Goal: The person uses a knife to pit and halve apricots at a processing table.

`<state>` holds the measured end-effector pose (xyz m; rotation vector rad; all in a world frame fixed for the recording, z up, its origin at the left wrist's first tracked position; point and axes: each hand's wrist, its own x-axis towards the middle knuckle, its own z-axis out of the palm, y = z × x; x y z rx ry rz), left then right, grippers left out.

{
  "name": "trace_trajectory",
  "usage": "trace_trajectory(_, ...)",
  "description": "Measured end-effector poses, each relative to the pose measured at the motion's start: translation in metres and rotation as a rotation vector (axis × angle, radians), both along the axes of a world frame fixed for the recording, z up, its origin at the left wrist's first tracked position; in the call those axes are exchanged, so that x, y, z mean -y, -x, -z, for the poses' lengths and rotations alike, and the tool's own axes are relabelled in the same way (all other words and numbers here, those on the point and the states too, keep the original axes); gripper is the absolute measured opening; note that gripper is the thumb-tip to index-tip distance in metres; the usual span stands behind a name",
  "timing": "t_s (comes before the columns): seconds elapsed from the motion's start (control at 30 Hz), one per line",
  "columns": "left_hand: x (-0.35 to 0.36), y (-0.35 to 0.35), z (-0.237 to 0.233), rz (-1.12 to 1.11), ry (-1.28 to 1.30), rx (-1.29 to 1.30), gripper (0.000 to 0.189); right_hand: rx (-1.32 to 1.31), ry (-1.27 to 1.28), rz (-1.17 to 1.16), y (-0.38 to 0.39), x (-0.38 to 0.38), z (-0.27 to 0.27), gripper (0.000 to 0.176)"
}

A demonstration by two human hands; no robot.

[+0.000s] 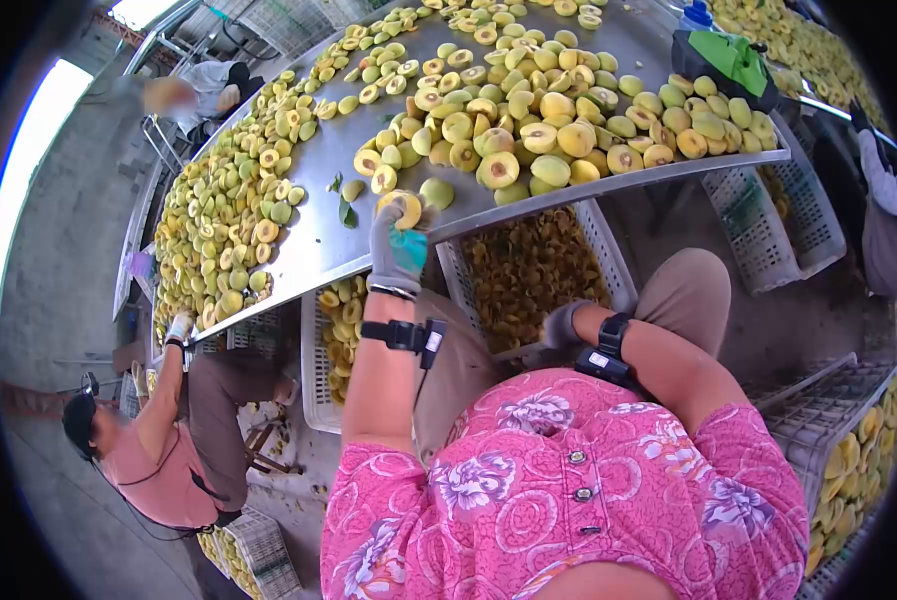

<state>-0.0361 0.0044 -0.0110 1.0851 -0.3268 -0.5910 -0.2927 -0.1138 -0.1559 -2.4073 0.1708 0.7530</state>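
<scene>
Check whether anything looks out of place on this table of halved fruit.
Two dark green leaves lie on bare steel of the table, beside the fruit half held in the left hand. Loose leaves look odd among the cut fruit.

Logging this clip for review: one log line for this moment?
left hand holds peach half at table edge | right hand by crate

A co-worker (158, 450) sits lower left; a green bag (733, 60) lies upper right.
</scene>
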Motion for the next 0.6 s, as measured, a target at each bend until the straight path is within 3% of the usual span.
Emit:
trace_trajectory(0.03, -0.006, 0.008, -0.010, 0.091, 0.236, -0.166, 0.024, -0.027, 0.148, -0.395, -0.004, -0.004, 0.029, 0.041)
trace_trajectory(0.1, -0.011, 0.036, -0.032, 0.099, 0.278, -0.255, 0.020, 0.056, 0.142, -0.397, -0.001, -0.011, -0.018, 0.039)
trace_trajectory(0.2, -0.014, 0.054, -0.022, 0.227, 0.518, -0.425, 0.038, -0.004, -0.244, 0.188, -0.004, -0.017, -0.102, 0.047)
trace_trajectory(0.23, -0.015, 0.058, -0.021, 0.231, 0.522, -0.432, 0.038, 0.025, -0.378, 0.398, 0.000, -0.020, -0.138, 0.049)
trace_trajectory(0.3, -0.014, 0.073, -0.024, 0.170, 0.464, -0.373, 0.031, 0.184, -0.695, 0.606, -0.002, -0.025, -0.168, 0.045)
trace_trajectory(0.43, -0.009, 0.085, -0.019, 0.161, 0.420, -0.464, 0.029, 0.365, -0.813, 0.635, -0.011, -0.031, -0.201, 0.034)
trace_trajectory(0.6, -0.005, 0.102, -0.013, 0.258, 0.494, -0.323, 0.027, 0.442, -0.765, 0.654, -0.017, -0.036, -0.210, 0.031)
